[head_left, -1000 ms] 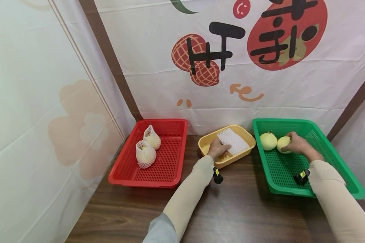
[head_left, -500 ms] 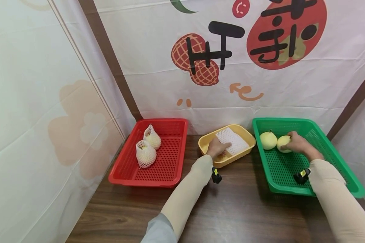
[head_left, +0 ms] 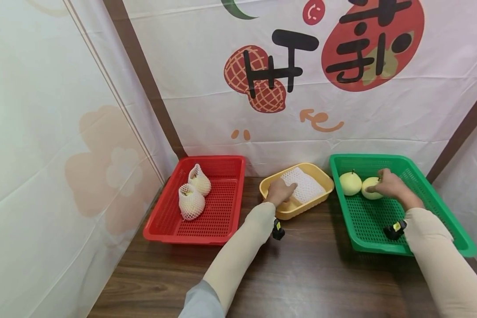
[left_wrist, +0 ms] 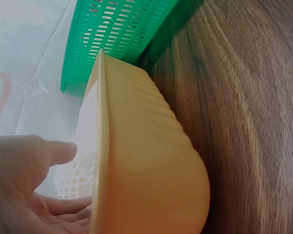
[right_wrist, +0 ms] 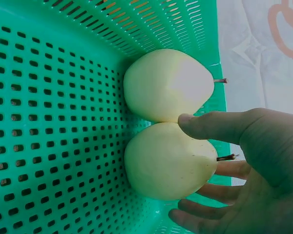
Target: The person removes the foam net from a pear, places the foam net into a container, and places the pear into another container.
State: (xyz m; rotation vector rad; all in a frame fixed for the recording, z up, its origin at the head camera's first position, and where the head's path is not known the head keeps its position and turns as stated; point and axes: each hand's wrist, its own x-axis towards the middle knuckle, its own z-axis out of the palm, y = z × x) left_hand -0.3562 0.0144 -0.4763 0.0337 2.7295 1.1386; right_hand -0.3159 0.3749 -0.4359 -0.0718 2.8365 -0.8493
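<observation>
- Right hand [head_left: 390,184]: grip is round the right pear [right_wrist: 168,163], thumb on one side near the gap between the pears, fingers on the other; outer fingers spread clear of it. Can't tell how firm.
- Right pear sits in the green basket [head_left: 367,232], far-left part, stem on. Left pear [head_left: 350,183] is right beside it, also stemmed, both bare; they look to be touching.
- Left hand [head_left: 280,192]: in the left end of the yellow tray [left_wrist: 151,156], grip released, thumb stretched out toward the foam nets [head_left: 308,189], fingers below. Fingertips partly hidden by the tray rim.
- Foam nets: white, lying flat in the tray.
- Tray stands between the two baskets, set at an angle, its right end just beside the green one; can't tell if touching.
- Red basket [head_left: 210,229], on the left: front netted fruit [head_left: 191,204] and rear netted fruit [head_left: 199,182], close together, each in a white foam sleeve.
- All three containers on the brown wood table [head_left: 302,278], printed white cloth [head_left: 198,106] behind.
</observation>
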